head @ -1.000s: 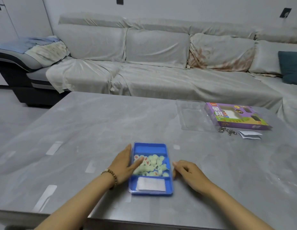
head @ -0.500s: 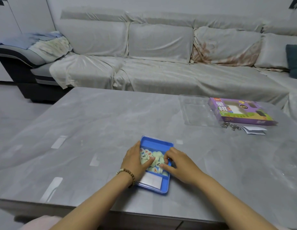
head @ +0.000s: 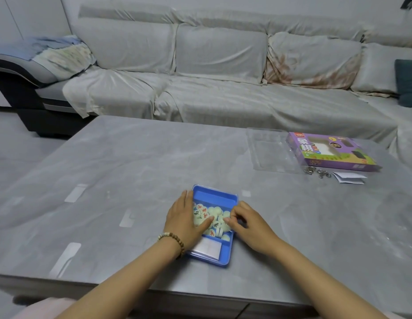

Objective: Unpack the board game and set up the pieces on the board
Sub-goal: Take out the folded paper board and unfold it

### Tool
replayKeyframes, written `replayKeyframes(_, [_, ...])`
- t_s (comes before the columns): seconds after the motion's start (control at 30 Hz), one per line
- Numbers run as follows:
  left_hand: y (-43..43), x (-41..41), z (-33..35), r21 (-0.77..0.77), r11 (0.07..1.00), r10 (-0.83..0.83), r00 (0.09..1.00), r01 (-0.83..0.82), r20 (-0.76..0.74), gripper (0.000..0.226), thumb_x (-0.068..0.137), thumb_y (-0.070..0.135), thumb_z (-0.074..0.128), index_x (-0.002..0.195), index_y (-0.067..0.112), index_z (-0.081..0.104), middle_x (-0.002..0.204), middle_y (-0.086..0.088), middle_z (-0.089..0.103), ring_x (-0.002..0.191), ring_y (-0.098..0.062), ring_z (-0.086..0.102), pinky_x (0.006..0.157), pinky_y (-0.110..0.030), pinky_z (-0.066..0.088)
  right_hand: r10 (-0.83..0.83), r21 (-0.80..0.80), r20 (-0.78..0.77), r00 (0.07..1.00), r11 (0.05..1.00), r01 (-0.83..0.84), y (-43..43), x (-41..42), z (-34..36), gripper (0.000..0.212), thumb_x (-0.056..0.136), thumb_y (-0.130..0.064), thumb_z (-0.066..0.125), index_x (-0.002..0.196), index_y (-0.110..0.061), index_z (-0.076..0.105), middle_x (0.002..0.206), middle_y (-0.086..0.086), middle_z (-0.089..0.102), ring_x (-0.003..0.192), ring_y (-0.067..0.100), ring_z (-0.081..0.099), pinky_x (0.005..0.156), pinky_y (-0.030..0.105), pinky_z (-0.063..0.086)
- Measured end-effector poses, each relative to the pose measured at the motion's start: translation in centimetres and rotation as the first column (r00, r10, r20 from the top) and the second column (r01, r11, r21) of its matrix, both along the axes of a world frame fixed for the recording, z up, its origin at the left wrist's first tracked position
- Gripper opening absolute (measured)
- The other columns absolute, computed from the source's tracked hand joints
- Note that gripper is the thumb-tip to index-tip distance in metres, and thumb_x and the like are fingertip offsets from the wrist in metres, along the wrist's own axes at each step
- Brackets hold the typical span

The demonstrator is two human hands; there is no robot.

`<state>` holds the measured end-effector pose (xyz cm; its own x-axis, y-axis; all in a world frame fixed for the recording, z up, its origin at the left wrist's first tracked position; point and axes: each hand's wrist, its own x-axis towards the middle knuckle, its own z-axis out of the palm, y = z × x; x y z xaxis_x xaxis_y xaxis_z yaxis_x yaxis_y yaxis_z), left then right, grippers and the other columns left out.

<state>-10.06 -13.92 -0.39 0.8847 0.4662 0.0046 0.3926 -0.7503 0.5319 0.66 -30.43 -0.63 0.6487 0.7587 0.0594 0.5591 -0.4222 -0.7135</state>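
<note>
Blue tray (head: pixel 214 196) sits on the table (head: pixel 131 169) near the front edge, square to the person, within easy reach of both arms.

Far compartment: heap of pale round pieces (head: pixel 213 214) with red and dark characters, loose and jumbled. Near compartment: a folded white sheet (head: pixel 207 248), probably the paper board. No board is laid out anywhere, so setup has not started.

Left hand (head: pixel 183 223): grip spread, fingers straight along the tray's left wall and thumb reaching over onto the pieces. Reads as bracing the light tray so it does not skid.

Right hand (head: pixel 249 224): fingers curled, tips drawn together over the right side of the heap. Pinching posture, but I cannot tell whether a piece is actually between them.

Far right, well apart: purple box (head: pixel 329 151) lying flat, clear plastic cover (head: pixel 268 150) just beside it, small metal rings (head: pixel 317 172) and a paper slip (head: pixel 348 178) in front. Packaging is parked out of the way, leaving working room mid-table.

Judgement: early unpacking. The sheet likely needs to come out and be unfolded before the pieces go anywhere.
</note>
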Motion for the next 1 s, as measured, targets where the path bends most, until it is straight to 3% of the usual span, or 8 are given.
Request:
replayKeyframes(0.07, [-1.1,-0.1,0.4,0.100,0.994,-0.036,0.995,0.046,-0.096,0.113,0.067,0.086,0.034,0.149,0.018,-0.005,0.158,-0.003,-0.005,0.145,-0.021,0.001,0.117,-0.040,0.006,-0.040,0.030,-0.025,0.999,0.999,0.041,-0.8,0.0,-0.3,0.027,0.093,-0.031,0.055,0.070,-0.019,0.048,0.077,-0.007,0.045,0.066,0.006,0.042,0.068,0.022,0.038])
replayKeyframes(0.27, [-3.2,0.5,0.9,0.160,0.981,-0.031,0.912,0.105,-0.408,0.130,0.060,0.090,0.040,0.146,0.012,-0.020,0.152,-0.013,-0.027,0.139,-0.037,-0.024,0.112,-0.058,-0.007,-0.046,-0.133,-0.002,0.999,0.990,0.045,-2.8,0.2,-0.7,0.037,0.100,-0.037,0.035,0.077,-0.014,0.054,0.079,-0.004,0.049,0.079,0.009,0.049,0.084,0.027,0.036])
replayKeyframes(0.47, [-3.1,1.2,1.4,0.058,0.995,-0.057,0.955,0.077,-0.292,0.116,0.063,0.073,0.060,0.148,0.029,-0.006,0.156,-0.003,-0.017,0.142,-0.039,-0.007,0.113,-0.055,0.010,-0.007,-0.211,0.082,0.997,0.977,0.024,-1.9,-0.3,-0.2,0.040,0.102,-0.037,0.026,0.070,-0.024,0.044,0.077,-0.005,0.047,0.080,0.008,0.046,0.086,0.024,0.030])
replayKeyframes(0.53, [-2.0,1.3,2.4,-0.145,0.989,-0.046,0.985,0.021,-0.165,0.116,0.055,0.073,0.062,0.148,0.031,0.006,0.158,0.000,0.001,0.142,-0.030,0.011,0.114,-0.047,0.020,-0.035,-0.177,0.061,0.998,0.983,0.045,-1.5,-0.4,0.0,0.040,0.102,-0.036,0.024,0.068,-0.023,0.042,0.075,-0.005,0.047,0.077,0.010,0.047,0.084,0.026,0.033])
replayKeyframes(0.67, [2.9,0.2,5.9,-0.718,0.696,0.035,0.997,0.025,0.069,0.102,0.053,0.056,0.065,0.143,0.028,0.028,0.146,0.002,0.034,0.128,-0.016,0.039,0.099,-0.033,0.037,-0.101,-0.094,-0.005,0.995,0.991,0.100,-0.6,-0.1,-0.1,0.042,0.102,-0.035,0.024,0.071,-0.015,0.044,0.077,0.001,0.051,0.079,0.019,0.049,0.087,0.034,0.040])
replayKeyframes(0.77, [6.6,-1.4,7.4,-0.871,0.488,0.087,0.991,0.050,0.106,0.078,0.065,0.045,0.061,0.137,0.027,0.039,0.138,0.001,0.048,0.119,-0.022,0.051,0.089,-0.035,0.048,-0.139,-0.041,-0.052,0.989,0.990,0.136,0.4,-0.3,-0.3,0.038,0.100,-0.039,0.031,0.082,-0.010,0.047,0.084,0.005,0.056,0.081,0.019,0.050,0.082,0.035,0.043])
replayKeyframes(0.83, [8.7,-2.5,7.9,-0.901,0.427,0.151,0.976,0.079,0.157,0.063,0.077,0.037,0.061,0.136,0.024,0.043,0.132,-0.001,0.054,0.112,-0.025,0.058,0.084,-0.035,0.053,-0.163,-0.037,-0.086,0.983,0.986,0.160,1.1,-0.7,-0.5,0.030,0.098,-0.042,0.037,0.092,-0.015,0.050,0.090,-0.002,0.055,0.085,0.014,0.048,0.083,0.029,0.041])
replayKeyframes(1.0, [12.3,-4.8,7.3,-0.687,0.716,0.327,0.930,-0.126,0.170,0.036,0.100,0.019,0.040,0.136,0.016,0.042,0.126,-0.009,0.057,0.086,-0.024,0.066,0.066,-0.031,0.058,-0.178,-0.058,-0.157,0.971,0.984,0.171,2.7,-1.5,-0.9,0.050,0.097,-0.044,0.040,0.141,-0.020,0.036,0.131,-0.005,0.038,0.126,0.010,0.035,0.110,0.026,0.026])
